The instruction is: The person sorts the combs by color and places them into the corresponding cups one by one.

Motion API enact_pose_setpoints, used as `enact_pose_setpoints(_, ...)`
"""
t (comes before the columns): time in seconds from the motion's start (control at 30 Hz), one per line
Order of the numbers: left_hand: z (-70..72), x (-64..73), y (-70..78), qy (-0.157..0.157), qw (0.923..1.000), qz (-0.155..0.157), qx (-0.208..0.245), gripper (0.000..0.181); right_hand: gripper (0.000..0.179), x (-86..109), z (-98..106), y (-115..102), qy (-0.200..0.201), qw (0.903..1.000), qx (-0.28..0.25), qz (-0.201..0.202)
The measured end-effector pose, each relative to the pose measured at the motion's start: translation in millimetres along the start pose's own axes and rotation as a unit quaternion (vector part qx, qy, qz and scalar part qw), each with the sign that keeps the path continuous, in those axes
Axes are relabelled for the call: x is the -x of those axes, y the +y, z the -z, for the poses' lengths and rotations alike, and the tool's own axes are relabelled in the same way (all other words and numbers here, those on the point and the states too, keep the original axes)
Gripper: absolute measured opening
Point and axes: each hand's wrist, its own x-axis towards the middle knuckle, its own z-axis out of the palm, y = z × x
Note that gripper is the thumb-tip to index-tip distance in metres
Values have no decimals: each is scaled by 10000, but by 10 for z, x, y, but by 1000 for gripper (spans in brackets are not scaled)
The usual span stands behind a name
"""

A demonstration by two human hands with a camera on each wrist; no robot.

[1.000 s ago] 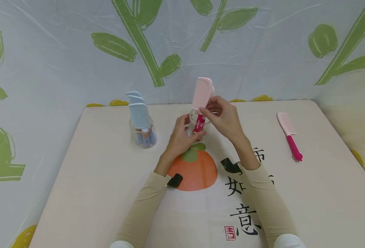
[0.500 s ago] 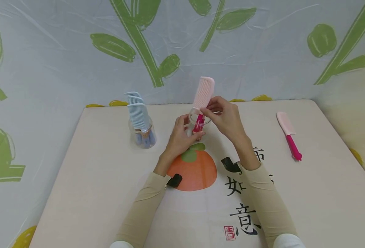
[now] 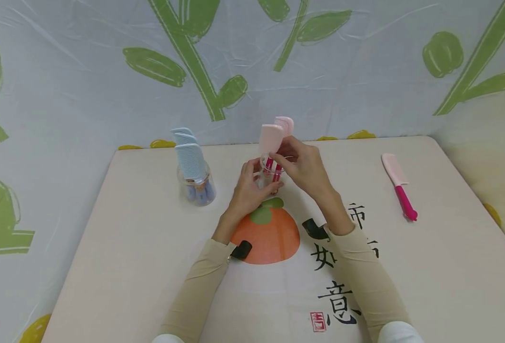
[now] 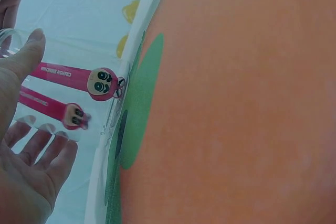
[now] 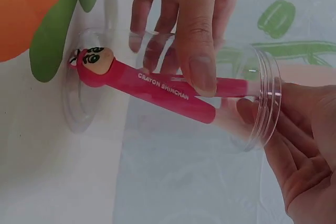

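A clear round jar (image 3: 263, 180) stands near the back middle of the table, with my left hand (image 3: 248, 193) gripping its side. Its thumb crosses the wall in the right wrist view. Two pink combs are in the jar, their dark-pink handles (image 5: 157, 92) down inside, each ending in a small cartoon head. The nearer comb (image 3: 271, 138) tilts left, its pale blade above the rim; the other comb (image 3: 285, 124) sticks up behind it. My right hand (image 3: 305, 164) pinches a comb at the jar's mouth, its fingertips right at the rim (image 5: 271, 98).
To the left, another clear jar (image 3: 211, 193) holds several light-blue combs (image 3: 191, 162). A pink comb (image 3: 405, 202) with a dark-pink handle lies flat on the table at the right. Behind the table's back edge hangs a leaf-patterned sheet (image 3: 342, 95).
My right hand has shifted slightly left and turned a comb, so its blade leans left and the two blades stand apart. The left hand keeps its place on the jar.
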Motion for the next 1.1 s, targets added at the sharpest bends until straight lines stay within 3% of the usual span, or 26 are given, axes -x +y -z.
enact_pose_setpoints(0.2,-13,4,3,-26,10000,-26,22,76,20,15,44,-22,-43,9999,-22,-164)
enact_pose_setpoints(0.53,-18,11,7,31,10000,-76,1,77,29,9,94,-16,329,9974,80,-628)
enact_pose_setpoints(0.77,-26,16,19,21,10000,3,64,78,36,24,290,-10,523,9950,-291,-794)
enact_pose_setpoints(1.1,-8,22,22,38,9999,132,88,78,30,6,450,-32,555,9933,-610,-812)
